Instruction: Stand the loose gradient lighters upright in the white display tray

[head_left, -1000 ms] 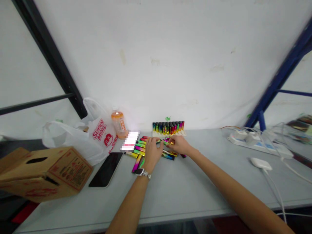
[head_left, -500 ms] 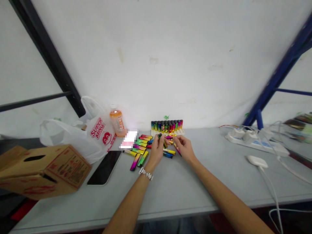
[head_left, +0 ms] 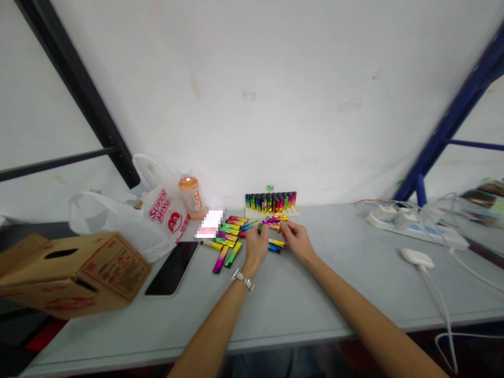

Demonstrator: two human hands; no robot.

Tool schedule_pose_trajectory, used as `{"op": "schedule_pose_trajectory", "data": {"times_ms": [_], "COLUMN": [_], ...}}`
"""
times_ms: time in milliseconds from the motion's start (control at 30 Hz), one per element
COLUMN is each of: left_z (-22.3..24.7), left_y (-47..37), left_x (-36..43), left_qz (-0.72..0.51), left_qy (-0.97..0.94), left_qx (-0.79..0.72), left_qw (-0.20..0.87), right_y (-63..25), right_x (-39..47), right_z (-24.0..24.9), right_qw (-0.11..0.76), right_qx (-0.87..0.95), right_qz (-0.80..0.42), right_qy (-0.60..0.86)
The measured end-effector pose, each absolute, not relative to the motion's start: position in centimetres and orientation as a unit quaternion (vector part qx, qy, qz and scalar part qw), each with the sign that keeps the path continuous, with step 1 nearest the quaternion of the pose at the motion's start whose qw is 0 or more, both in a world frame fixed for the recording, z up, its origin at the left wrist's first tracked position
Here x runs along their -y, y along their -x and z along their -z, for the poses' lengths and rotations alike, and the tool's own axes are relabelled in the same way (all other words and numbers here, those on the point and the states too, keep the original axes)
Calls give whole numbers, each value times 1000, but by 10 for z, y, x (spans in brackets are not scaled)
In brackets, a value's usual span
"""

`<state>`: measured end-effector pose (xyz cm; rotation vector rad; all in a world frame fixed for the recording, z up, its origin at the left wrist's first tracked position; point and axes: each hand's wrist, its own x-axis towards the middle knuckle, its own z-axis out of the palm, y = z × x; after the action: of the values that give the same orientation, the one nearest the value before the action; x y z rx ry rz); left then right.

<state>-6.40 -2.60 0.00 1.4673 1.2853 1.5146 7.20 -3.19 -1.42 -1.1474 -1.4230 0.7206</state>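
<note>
Half a second ago a dark-ended stick slanted below the right hand (head_left: 298, 240); it no longer shows there, and the left hand (head_left: 258, 245) has turned its back upward, so the handling now seems centred on the pieces just in front of the white rack (head_left: 252, 213). The left grip looks closed, fingers together around a green stick (head_left: 260, 228) in front of the rack. The right grip has its fingertips bunched at the near end of a pink-gold stick (head_left: 271, 226); whether it is clamped on it or only touching, I cannot tell. Shiny loose sticks (head_left: 233, 255) lie on the table (head_left: 326, 299), mostly in front and to the left of the rack, while upright sticks (head_left: 275, 202) stand in it.
</note>
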Motion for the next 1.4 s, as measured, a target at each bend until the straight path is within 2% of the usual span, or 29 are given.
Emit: {"op": "schedule_pose_trajectory", "data": {"times_ms": [200, 433, 633, 900, 1033, 1133, 1233, 1300, 1400], "left_z": [-2, -2, 8, 15, 15, 12, 9, 8, 10], "left_y": [64, 64, 67, 65, 66, 72, 85, 93, 100], "left_x": [30, 27, 33, 31, 29, 24, 15, 10, 6], "left_qz": [-558, -532, -483, -478, -460, -453, -464, -444, -400], "left_qy": [-573, -600, -691, -704, -713, -717, -702, -720, -743], "left_qx": [-487, -510, -452, -419, -436, -475, -525, -525, -532], "left_qw": [351, 310, 292, 316, 299, 235, 126, 93, 70], "right_y": [-72, -71, -64, -63, -67, -74, -83, -87, -89], "right_x": [31, 31, 35, 32, 22, 10, -8, -24, -49], "right_z": [15, 17, 12, 6, 6, 0, -16, -27, -37], "right_qw": [546, 539, 571, 562, 560, 555, 545, 496, 435], "right_qx": [608, 615, 602, 604, 592, 589, 640, 698, 748], "right_qz": [-307, -306, -308, -256, -325, -370, -275, -182, -116], "right_qy": [488, 487, 466, 504, 479, 456, 467, 484, 488]}}
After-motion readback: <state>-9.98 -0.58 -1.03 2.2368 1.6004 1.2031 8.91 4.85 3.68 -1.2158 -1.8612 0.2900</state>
